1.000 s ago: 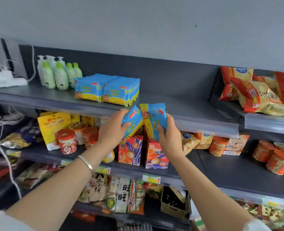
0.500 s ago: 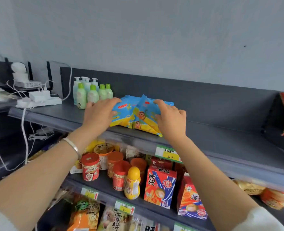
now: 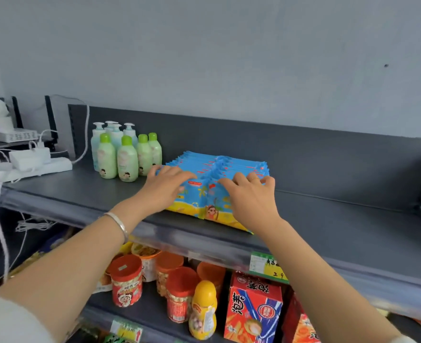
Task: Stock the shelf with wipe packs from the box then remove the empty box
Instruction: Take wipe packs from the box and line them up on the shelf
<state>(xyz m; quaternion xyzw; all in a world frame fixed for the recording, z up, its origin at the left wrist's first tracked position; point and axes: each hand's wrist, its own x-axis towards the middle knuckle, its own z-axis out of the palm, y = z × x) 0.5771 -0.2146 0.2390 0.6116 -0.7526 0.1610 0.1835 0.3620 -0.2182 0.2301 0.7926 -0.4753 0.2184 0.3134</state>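
The left hand lies on the near left end of the wipe packs. Its fingers are spread and fairly straight across the tops, and they press rather than clench. A silver bracelet sits on that wrist. The right hand rests on the near right end of the same packs. Its fingers are bent over the top edge and its thumb lies along the front face. I cannot tell whether it pinches a pack or only steadies it. One of its fingers wears a ring.

In the head view the packs are blue with a yellow band at the bottom. They stand upright in two rows side by side on the top shelf, running from near the front edge towards the back panel. Just to their left stands a cluster of green-capped bottles, with pump bottles behind them. Further left a white power strip lies on the same shelf, with cables trailing over the edge.

On the shelf below stand red-lidded jars, a yellow bottle and a red box. A green price tag is fixed to the top shelf's front rail.
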